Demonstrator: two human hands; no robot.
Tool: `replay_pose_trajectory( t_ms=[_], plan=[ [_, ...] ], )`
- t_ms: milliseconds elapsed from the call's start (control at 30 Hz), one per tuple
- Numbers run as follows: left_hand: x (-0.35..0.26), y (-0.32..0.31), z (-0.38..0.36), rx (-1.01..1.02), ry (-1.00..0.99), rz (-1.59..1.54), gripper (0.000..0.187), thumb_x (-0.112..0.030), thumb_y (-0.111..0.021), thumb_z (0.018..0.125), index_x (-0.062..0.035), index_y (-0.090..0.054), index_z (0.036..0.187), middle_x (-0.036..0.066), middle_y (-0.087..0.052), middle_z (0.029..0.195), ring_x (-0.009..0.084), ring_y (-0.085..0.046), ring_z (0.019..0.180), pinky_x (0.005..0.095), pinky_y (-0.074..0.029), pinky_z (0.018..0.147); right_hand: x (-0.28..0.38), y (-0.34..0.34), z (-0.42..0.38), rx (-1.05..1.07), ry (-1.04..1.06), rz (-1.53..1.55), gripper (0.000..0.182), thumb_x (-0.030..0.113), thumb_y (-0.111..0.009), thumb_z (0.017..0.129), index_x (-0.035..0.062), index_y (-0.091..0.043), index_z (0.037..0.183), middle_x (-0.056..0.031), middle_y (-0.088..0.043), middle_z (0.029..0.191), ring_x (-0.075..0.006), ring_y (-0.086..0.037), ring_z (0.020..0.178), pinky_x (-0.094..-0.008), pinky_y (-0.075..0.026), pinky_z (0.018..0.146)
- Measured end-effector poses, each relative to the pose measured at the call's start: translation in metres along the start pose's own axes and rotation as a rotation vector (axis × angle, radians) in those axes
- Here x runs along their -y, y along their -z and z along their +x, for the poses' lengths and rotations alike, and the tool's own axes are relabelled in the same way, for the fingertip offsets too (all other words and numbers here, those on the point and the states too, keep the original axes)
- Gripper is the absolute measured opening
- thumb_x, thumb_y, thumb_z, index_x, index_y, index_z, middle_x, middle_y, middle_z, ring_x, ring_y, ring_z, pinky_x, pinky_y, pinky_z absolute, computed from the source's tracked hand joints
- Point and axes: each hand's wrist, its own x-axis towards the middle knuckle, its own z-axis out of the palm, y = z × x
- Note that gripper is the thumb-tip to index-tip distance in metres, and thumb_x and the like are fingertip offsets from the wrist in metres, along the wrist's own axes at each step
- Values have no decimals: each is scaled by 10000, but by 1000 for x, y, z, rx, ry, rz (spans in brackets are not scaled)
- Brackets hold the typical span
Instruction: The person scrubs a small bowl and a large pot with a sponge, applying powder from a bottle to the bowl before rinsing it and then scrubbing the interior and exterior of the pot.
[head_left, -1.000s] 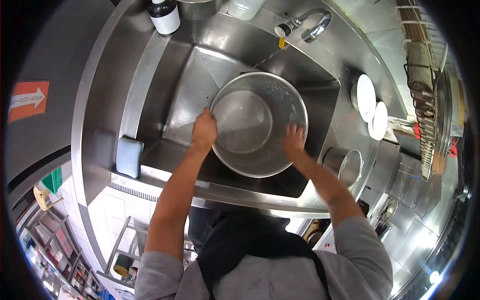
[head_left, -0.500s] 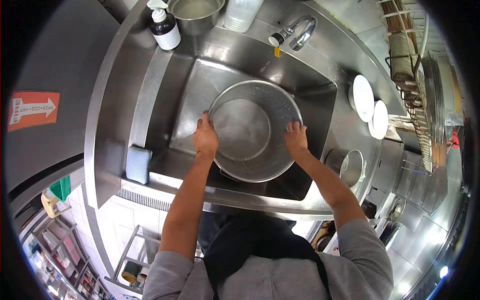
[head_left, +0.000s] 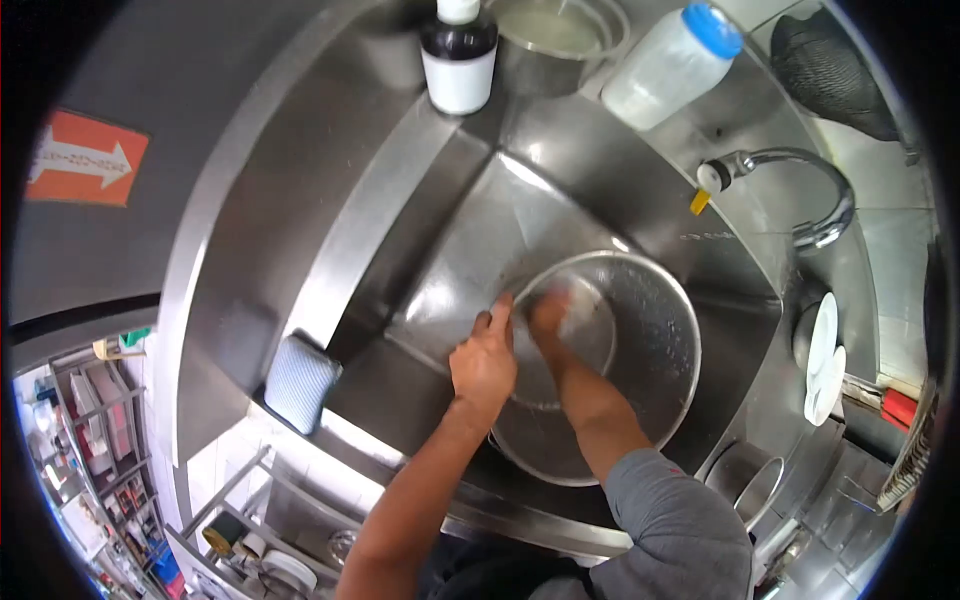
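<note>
A large round metal pot (head_left: 652, 350) sits in the stainless steel sink (head_left: 450, 255), its open mouth facing up toward me. At the pot's left rim is my left hand (head_left: 485, 358), with its fingers closed over the edge. My right hand (head_left: 548, 312) reaches down inside the pot, close to its inner left wall and bottom. Motion smears those fingers, so what they hold, if anything, does not show. Small drops or specks cling to the pot's inner wall.
A blue-and-white sponge (head_left: 301, 384) rests on the sink's left ledge. Along the back stand a dark pump bottle (head_left: 459, 65), another pot (head_left: 560, 60) and a blue-lidded container (head_left: 672, 68). The faucet (head_left: 835, 205) curves at the back right, with white bowls (head_left: 824, 360) nearby.
My right hand has left the pot's right rim and gone down inside it toward the left. My left hand stays on the rim. The camera view has turned and come closer.
</note>
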Motion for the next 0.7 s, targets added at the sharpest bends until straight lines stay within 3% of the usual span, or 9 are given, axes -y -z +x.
replay_pose_trajectory(
  t_ms=[67,100,133,200,333,400,500,567,700],
  plan=[
    [-1,-2,-6,53,30,-18,391,-216,-470,944,-236,-417,1331,158,-608,1052,390,-643,807,502,-521,690,1,21,-66,35,775,569,495,256,-476,909,21,-422,1341,-239,-342,1419,-427,-271,1336,-501,-316,1051],
    [1,-1,-3,58,38,-18,393,-217,-471,944,-234,-412,1333,154,-606,1056,387,-645,813,500,-523,691,-11,119,-82,372,1090,56,581,247,-517,884,67,-345,1409,-254,-271,1460,-450,-244,1345,-571,-301,1042],
    [3,1,-3,61,49,-17,396,-218,-471,944,-232,-407,1335,151,-604,1060,385,-647,819,498,-525,691,-37,136,-94,373,1089,48,581,247,-517,884,67,-345,1409,-254,-271,1460,-450,-244,1345,-571,-301,1042],
    [4,4,-7,63,43,-28,395,-217,-472,945,-229,-409,1334,148,-600,1060,386,-646,821,495,-527,687,-95,154,-94,515,1491,-444,648,225,-509,887,143,-241,1471,-243,-184,1501,-471,-229,1347,-625,-283,1025],
    [0,1,-8,33,44,-23,393,-204,-471,944,-243,-417,1331,147,-605,1035,396,-646,797,503,-527,676,-116,129,-40,520,1063,-460,719,205,-524,884,177,-153,1499,-188,-50,1549,-452,-247,1355,-560,-304,1051],
    [-4,3,-10,36,70,-53,404,-192,-520,923,-225,-440,1318,148,-625,990,390,-635,812,498,-514,711,-91,141,-3,203,911,-449,691,188,-522,890,109,-185,1488,-203,-125,1534,-432,-381,1287,-484,-337,1054],
    [-6,5,-9,29,66,-59,403,-184,-528,919,-223,-444,1311,137,-630,973,387,-637,788,490,-520,686,-84,148,24,187,812,-639,621,143,-525,886,33,-274,1443,-206,-278,1466,-408,-503,1175,-439,-368,1036],
    [0,-1,-9,-11,36,-44,388,-198,-509,928,-234,-444,1309,136,-623,963,386,-642,751,487,-529,652,-98,161,13,657,399,-107,545,110,-489,883,103,-367,1415,-275,-453,1305,-356,-535,1146,-457,-472,911],
    [-2,-2,-7,-23,2,-56,365,-206,-496,935,-242,-455,1296,131,-621,950,380,-648,724,486,-537,622,-120,153,-57,584,1037,-103,364,129,-511,865,85,-542,1224,-206,-530,1186,-355,-551,1032,-479,-448,872]
  ],
)
